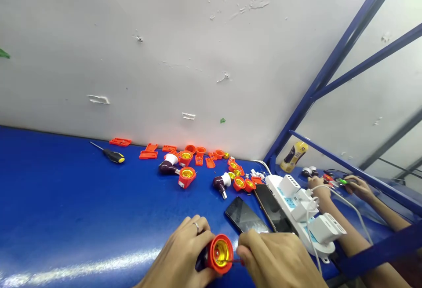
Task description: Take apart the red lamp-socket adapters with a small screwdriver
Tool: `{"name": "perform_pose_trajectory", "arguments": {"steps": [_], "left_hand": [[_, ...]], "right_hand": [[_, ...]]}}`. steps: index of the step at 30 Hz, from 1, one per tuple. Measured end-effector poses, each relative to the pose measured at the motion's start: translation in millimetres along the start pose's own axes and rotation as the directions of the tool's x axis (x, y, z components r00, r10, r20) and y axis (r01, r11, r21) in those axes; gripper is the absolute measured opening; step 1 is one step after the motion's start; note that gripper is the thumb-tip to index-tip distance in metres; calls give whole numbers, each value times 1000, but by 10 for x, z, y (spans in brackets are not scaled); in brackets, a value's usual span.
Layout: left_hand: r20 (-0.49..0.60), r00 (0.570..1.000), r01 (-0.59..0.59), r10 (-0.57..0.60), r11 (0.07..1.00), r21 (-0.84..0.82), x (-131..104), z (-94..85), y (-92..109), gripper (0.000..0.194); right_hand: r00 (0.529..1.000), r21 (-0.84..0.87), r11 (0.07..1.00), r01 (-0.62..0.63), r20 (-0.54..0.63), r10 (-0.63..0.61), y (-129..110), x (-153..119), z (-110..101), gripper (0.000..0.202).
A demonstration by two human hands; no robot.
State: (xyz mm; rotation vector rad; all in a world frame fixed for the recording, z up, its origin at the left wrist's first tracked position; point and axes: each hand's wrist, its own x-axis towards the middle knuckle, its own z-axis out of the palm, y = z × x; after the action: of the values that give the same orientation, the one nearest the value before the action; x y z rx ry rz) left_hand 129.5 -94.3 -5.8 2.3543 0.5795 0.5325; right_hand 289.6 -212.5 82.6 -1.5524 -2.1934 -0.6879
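In the head view my left hand wears a ring and is closed round a red lamp socket with a gold threaded inside, its opening facing the camera. A dark part shows behind the socket, between it and my palm. My right hand, just to the right, grips a thin screwdriver; its shaft reaches into the socket's opening. Most of its handle is hidden by my fingers. Further back on the blue table stand similar red sockets and two dark-and-white plugs.
A yellow-black screwdriver lies back left. Red plastic pieces line the wall. Right of centre are two phones and a white power strip with cables. Beyond a blue frame, another person's hands work near a bottle.
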Motion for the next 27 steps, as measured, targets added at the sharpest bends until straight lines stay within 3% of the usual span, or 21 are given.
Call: {"name": "perform_pose_trajectory", "arguments": {"steps": [7,16,23,27], "left_hand": [[75,991,116,-113,993,-37,64,-53,59,8],[109,988,118,-110,991,-69,77,-88,59,11],[86,989,123,-116,990,-74,69,-102,62,19],[87,989,130,-123,988,-83,58,-75,28,27]], "right_hand": [[978,86,984,-154,152,140,-37,71,-79,23],[938,137,989,-56,347,6,128,156,-160,23],[954,104,982,158,242,-179,149,346,-261,24],[975,48,978,201,83,-204,196,429,-327,26]]}}
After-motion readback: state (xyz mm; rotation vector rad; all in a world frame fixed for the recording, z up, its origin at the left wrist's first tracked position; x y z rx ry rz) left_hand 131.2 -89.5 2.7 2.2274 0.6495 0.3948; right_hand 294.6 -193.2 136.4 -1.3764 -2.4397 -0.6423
